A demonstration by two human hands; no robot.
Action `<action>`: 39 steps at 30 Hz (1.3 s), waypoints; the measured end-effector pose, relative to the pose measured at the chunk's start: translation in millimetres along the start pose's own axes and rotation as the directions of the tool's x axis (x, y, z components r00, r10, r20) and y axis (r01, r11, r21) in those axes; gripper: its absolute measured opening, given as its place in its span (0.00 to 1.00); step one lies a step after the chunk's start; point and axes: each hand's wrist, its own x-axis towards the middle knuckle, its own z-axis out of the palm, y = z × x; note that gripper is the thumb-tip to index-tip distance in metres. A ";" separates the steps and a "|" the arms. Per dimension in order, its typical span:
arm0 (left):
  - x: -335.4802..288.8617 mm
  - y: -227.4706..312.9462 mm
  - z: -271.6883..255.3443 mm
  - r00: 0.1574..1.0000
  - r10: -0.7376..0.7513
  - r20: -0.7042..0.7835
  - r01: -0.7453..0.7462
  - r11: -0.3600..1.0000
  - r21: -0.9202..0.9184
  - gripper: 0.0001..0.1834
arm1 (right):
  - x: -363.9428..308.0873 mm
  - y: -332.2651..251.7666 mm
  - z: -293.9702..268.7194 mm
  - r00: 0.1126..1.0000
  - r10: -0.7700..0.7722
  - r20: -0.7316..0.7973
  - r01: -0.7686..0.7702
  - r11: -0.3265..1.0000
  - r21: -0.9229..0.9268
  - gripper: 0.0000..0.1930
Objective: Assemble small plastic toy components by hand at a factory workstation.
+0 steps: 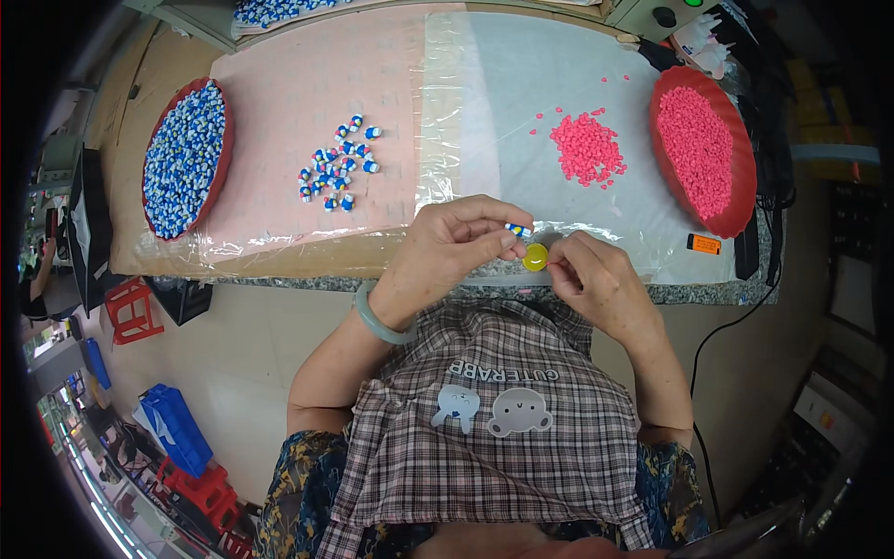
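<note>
Near the table's front edge, my left hand (456,238) pinches a small blue, white and yellow piece (518,229) between thumb and fingers. My right hand (601,278) is closed close beside it, thumb against fingertips; whatever it holds is too small to make out. A round yellow disc-like thing (535,258) shows between the two hands, by the right fingertips; I cannot tell whether either hand touches it. Several similar blue-and-white pieces (343,162) lie loose to the left. A heap of small pink pieces (587,149) lies beyond my right hand.
A red scalloped tray (229,140) of blue-and-white pieces stands at far left. Another red tray (741,154) holds pink pieces at far right, with an orange-and-black box (705,245) near it. Clear film (442,112) covers part of the table. A black cable (708,345) hangs at right.
</note>
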 end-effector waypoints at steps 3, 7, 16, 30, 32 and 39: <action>-0.8 1.9 1.1 1.000 -0.001 -0.004 0.001 1.000 0.025 0.12 | 3.0 -4.4 -1.9 1.000 -0.028 0.011 0.029 0.998 -0.063 0.10; -1.3 -0.2 0.3 1.000 0.025 0.013 -0.025 1.000 0.003 0.12 | 4.0 -9.4 -2.1 0.999 -0.039 0.021 0.041 0.993 -0.113 0.10; -1.1 -1.2 4.0 1.000 0.007 0.017 -0.007 1.000 -0.017 0.12 | 3.1 -9.0 -17.0 0.993 0.110 0.045 -0.113 0.990 0.086 0.08; -1.7 -4.5 19.0 1.000 0.011 0.001 -0.011 0.999 -0.030 0.14 | 13.0 -21.6 -9.0 0.964 0.165 -0.208 -0.086 0.935 0.344 0.06; -1.5 -3.9 20.6 0.999 0.042 -0.005 -0.041 0.999 0.015 0.14 | 13.4 -21.9 -8.6 0.964 0.172 -0.204 -0.097 0.938 0.334 0.06; -1.0 -6.9 23.2 0.994 0.105 -0.014 -0.103 0.988 0.114 0.13 | 12.8 -21.8 -7.4 0.964 0.194 -0.182 -0.134 0.945 0.299 0.07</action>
